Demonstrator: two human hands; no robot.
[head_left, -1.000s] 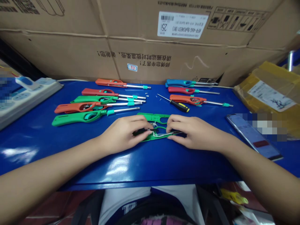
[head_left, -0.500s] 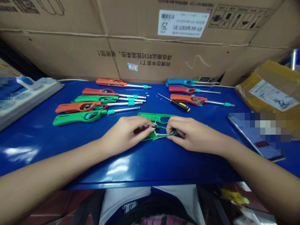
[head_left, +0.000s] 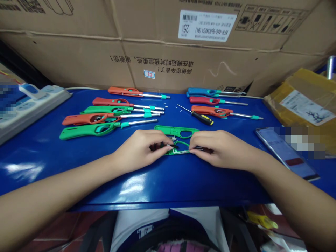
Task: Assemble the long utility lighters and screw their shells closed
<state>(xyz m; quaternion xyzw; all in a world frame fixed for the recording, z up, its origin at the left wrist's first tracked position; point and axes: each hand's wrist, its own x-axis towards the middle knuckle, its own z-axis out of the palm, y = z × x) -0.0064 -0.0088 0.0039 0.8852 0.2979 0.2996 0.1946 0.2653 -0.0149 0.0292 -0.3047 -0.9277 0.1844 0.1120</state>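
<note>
In the middle of the table lies an opened green lighter casing, in two halves. The lower half (head_left: 167,153) sits between my hands, with thin white wires (head_left: 181,152) running along it. My left hand (head_left: 143,148) is closed in a pinch at its left part, by a small black piece (head_left: 175,146) at the fingertips. My right hand (head_left: 223,148) pinches the wires at the right end; something dark shows under its fingers, partly hidden. Just beyond lies the other green half (head_left: 168,130), untouched, with a small metallic part (head_left: 172,138) below it.
Several stick lighters (head_left: 86,131) lie at the left, and more lighters (head_left: 210,111) at the back right. A black-and-yellow screwdriver (head_left: 203,118) lies near tiny metal bits. A phone (head_left: 287,154), a taped box (head_left: 307,94) and a power strip (head_left: 39,101) flank the table. A large carton (head_left: 91,49) stands behind.
My right hand has shifted slightly right, and its fingers now sit along the wires. The grey strand that stuck out below the casing no longer shows. My left hand stays almost in place.
</note>
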